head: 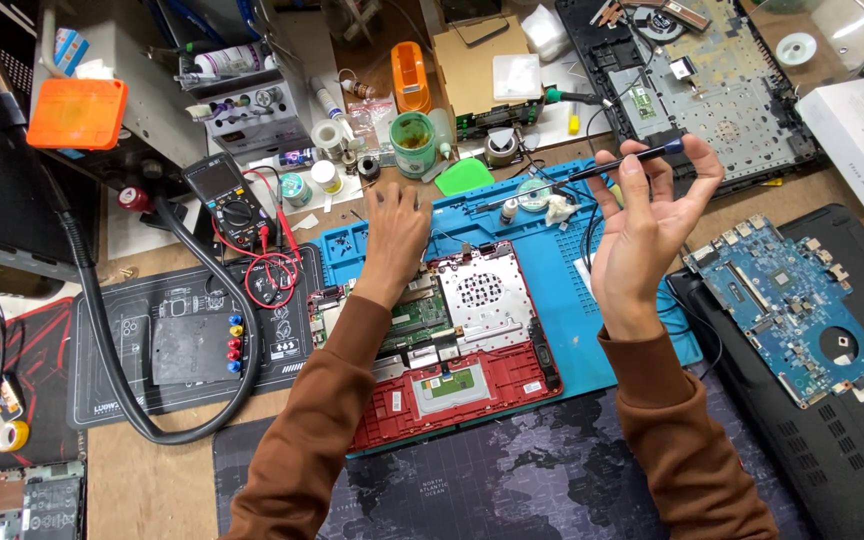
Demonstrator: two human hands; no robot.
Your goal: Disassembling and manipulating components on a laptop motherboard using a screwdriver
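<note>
1. Your right hand (642,235) is raised, palm toward you, with the fingertips pinched on a slim black screwdriver with a blue cap (624,162). Its long axis runs nearly level, left to right, with the blue cap at the right end by your index finger and the tip pointing left.
2. Your left hand (394,240) is open, fingers spread, palm down on the upper left corner of the opened red laptop (452,340), holding nothing.
3. The laptop lies below and to the left of the screwdriver, on the blue work mat (552,260); your left hand is the nearer one to it.
4. The mat's far edge is crowded with small jars and a solder reel (533,194), and a blue circuit board (787,300) lies just to the right. The open room is above the laptop's middle.
</note>
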